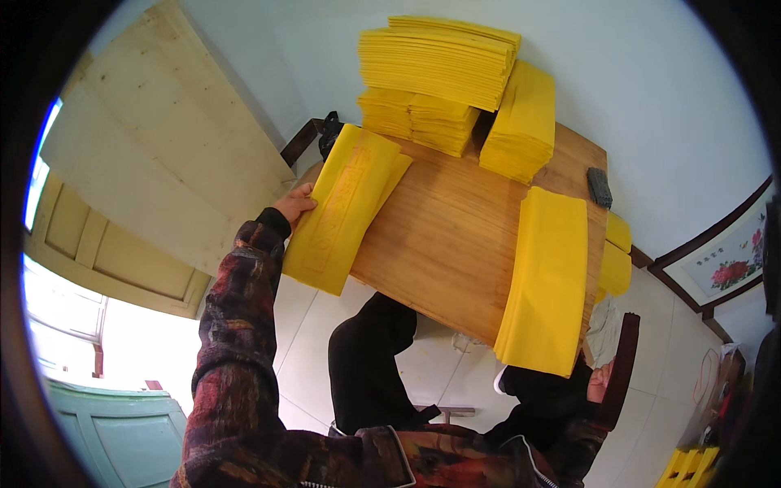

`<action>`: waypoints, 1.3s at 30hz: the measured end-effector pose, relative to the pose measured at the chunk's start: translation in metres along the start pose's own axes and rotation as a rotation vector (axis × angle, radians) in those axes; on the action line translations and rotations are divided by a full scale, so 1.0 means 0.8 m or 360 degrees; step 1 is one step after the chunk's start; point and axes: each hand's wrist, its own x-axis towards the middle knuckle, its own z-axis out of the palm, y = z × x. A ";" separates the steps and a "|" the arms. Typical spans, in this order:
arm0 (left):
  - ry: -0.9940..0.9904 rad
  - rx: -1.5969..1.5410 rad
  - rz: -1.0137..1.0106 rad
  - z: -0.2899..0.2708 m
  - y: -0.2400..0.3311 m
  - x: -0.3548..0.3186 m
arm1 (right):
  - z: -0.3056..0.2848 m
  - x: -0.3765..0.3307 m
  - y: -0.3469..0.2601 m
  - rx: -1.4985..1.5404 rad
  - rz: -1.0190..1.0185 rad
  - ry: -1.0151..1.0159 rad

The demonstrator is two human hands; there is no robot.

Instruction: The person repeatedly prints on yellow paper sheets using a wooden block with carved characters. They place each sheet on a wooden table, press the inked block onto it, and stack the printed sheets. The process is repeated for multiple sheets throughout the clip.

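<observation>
My left hand (294, 203) grips the left edge of a long bundle of yellow paper sheets (342, 211), which lies slanted over the left corner of a wooden table (455, 236). A second flat pile of yellow sheets (547, 276) hangs over the table's near right edge. My right hand (600, 381) shows only as a small patch just below that pile, beside a dark chair back (622, 366). Its fingers are hidden, so its grip cannot be made out.
Tall stacks of yellow paper (439, 61) and a leaning stack (521, 122) fill the table's far side. A small dark block (599, 187) lies at the right corner. A pale wooden board (163, 146) leans at left. A framed flower picture (728, 260) stands at right.
</observation>
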 end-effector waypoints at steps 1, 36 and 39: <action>-0.0002 0.0054 0.0006 -0.004 0.000 0.009 | 0.000 -0.001 0.001 -0.0058 -0.0037 0.0034; 0.1043 0.2144 0.0782 0.098 -0.041 -0.097 | 0.004 -0.004 0.010 -0.0043 0.0069 0.0084; 0.0889 0.2560 0.0818 0.158 -0.061 -0.120 | 0.012 -0.003 0.011 -0.0104 0.0049 0.0197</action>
